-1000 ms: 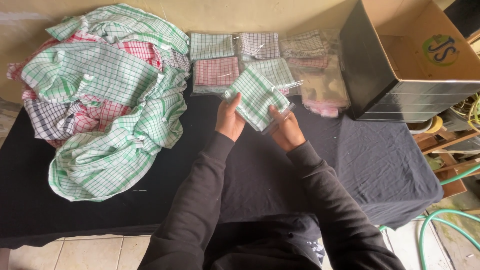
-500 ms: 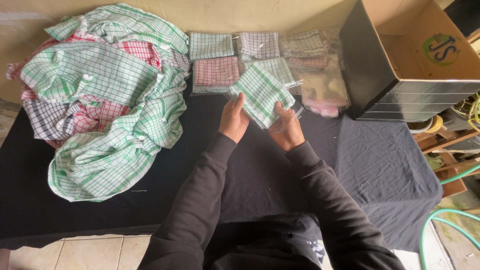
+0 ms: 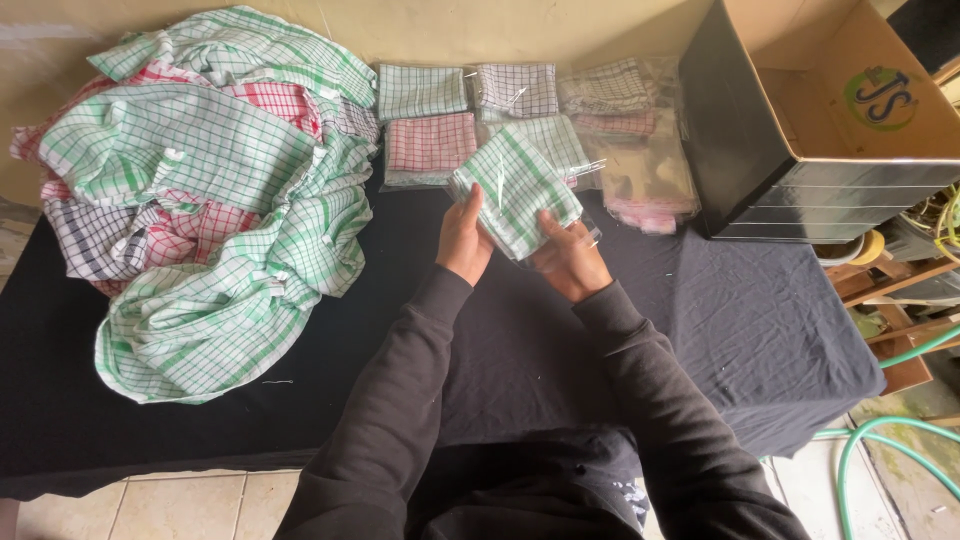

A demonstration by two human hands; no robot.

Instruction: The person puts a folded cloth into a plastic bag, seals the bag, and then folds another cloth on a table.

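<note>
**Folded green checked cloth in a clear bag, held over the far middle of the tabletop**

I see both hands raised over the black-draped tabletop (image 3: 300,420), toward its far edge. My left hand (image 3: 464,243) grips the left side of a folded green-and-white checked cloth in a clear plastic bag (image 3: 517,187), thumb on top. My right hand (image 3: 571,260) clasps its lower right corner, fingers beneath the plastic.

Just beyond, along the far edge, lie flat square packets: a green checked packet (image 3: 421,90), a dark checked packet (image 3: 517,88), a red checked packet (image 3: 431,145), and a pile of clear bagged pink and grey cloths (image 3: 640,160). A loose heap of green, red and grey checked cloths (image 3: 200,200) covers the left half. At the far right corner stands an open cardboard box with black outer walls (image 3: 740,140); a round green-and-blue label (image 3: 884,97) shows on its brown inner flap.
</note>
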